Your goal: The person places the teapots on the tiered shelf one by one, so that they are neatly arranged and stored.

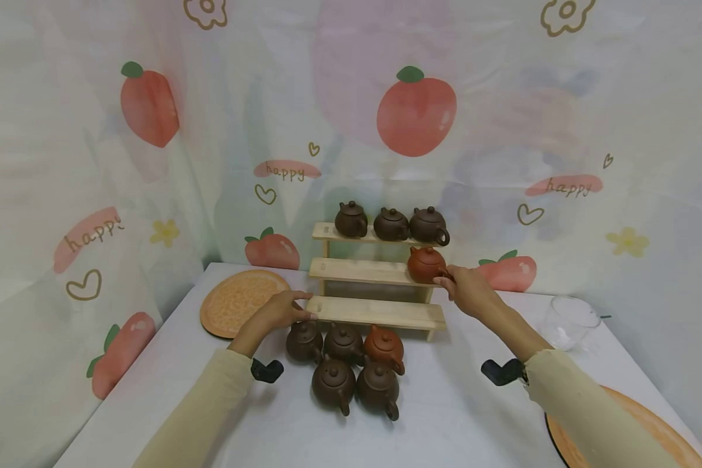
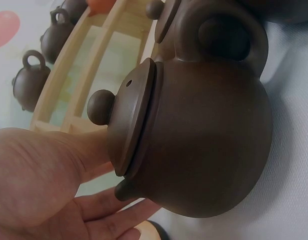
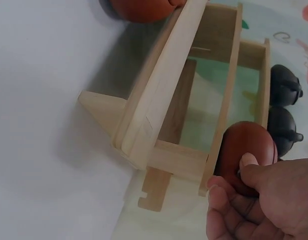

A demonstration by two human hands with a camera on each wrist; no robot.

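Hands [image 1: 281, 309] [image 1: 470, 290] either side of shelf [image 1: 380, 312]

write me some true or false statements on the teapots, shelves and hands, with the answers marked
1. The right hand holds a red teapot at the middle shelf. True.
2. The left hand is at the right end of the bottom shelf. False: the left hand is at the left end of the bottom shelf.
3. Three dark teapots stand on the top shelf. True.
4. Five teapots stand on the table in front of the shelves. True.
5. All five of those are dark. False: one of the five is red.
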